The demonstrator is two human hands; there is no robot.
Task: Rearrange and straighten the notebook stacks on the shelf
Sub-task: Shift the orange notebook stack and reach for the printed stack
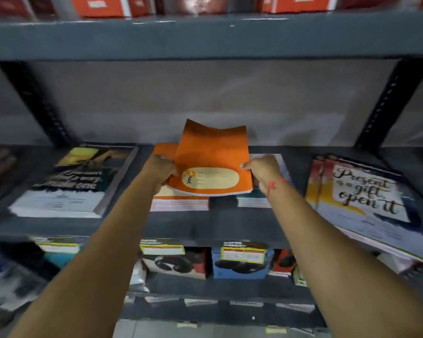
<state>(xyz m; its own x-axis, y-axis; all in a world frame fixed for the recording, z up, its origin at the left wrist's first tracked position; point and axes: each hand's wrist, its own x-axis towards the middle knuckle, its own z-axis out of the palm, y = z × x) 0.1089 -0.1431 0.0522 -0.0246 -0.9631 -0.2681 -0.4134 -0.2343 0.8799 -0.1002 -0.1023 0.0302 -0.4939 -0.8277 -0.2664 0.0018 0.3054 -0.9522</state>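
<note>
I hold a small bundle of orange notebooks point(213, 154) above the middle of the grey shelf point(181, 225), its far end lifted and bent. My left hand point(162, 172) grips its left edge and my right hand point(264, 170) grips its right edge. Under the bundle lies a stack of orange notebooks point(178, 202). Partly hidden behind my right hand is a smaller stack with a teal cover point(252, 200). A dark-covered notebook stack point(71, 181) sits to the left. At the right, a stack with a "Present is a gift open it" cover point(366, 203) lies skewed.
Boxes with price labels point(239, 261) fill the shelf below. Red and orange boxes point(100, 6) stand on the shelf above. Black slotted uprights point(34, 103) frame the bay on both sides. The right stack overhangs the shelf's front edge.
</note>
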